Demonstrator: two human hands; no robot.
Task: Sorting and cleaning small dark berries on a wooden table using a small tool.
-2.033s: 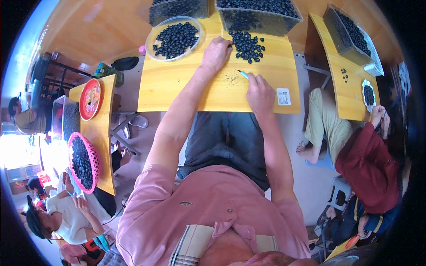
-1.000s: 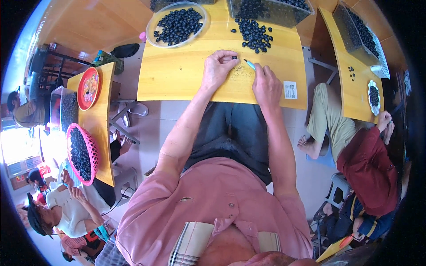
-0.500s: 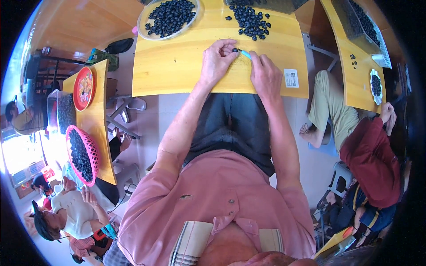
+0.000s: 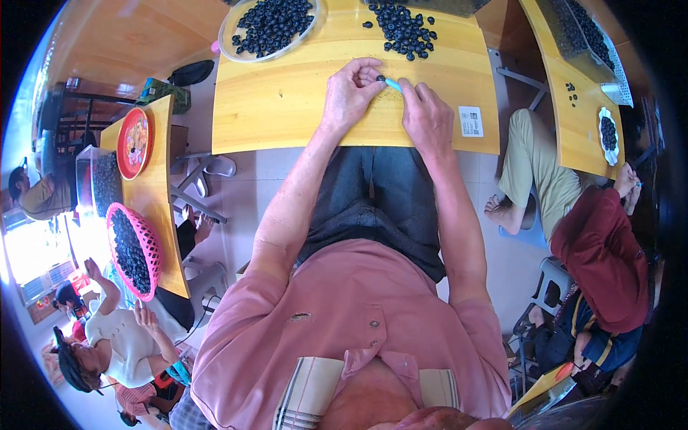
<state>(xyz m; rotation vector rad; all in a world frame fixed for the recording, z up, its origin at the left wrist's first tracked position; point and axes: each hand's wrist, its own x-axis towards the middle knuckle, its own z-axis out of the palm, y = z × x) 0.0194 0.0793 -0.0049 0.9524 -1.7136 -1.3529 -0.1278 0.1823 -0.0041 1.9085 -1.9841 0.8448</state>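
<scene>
Over the yellow wooden table (image 4: 287, 115), my left hand (image 4: 347, 97) pinches a small round black piece (image 4: 380, 78) between thumb and fingertips. My right hand (image 4: 427, 113) grips a slim light-blue handled tool (image 4: 393, 84). The tool's front end meets the black piece; its tip is too small to make out. Beyond my hands lies a loose pile of similar black round pieces (image 4: 403, 32), some showing a hole. A clear round tub (image 4: 251, 59) to the far left holds many more of them.
A white label (image 4: 471, 122) is stuck on the table at right. At left, another table carries a red tray (image 4: 129, 161) and a pink basket (image 4: 153, 251) of black pieces. Co-workers sit on both sides; one in a maroon sleeve (image 4: 598, 244) works at the right table.
The blue handle has come closer to the black piece, and the dark tip seen before is hidden now. My left hand keeps its pinch. A co-worker at left has raised an arm.
</scene>
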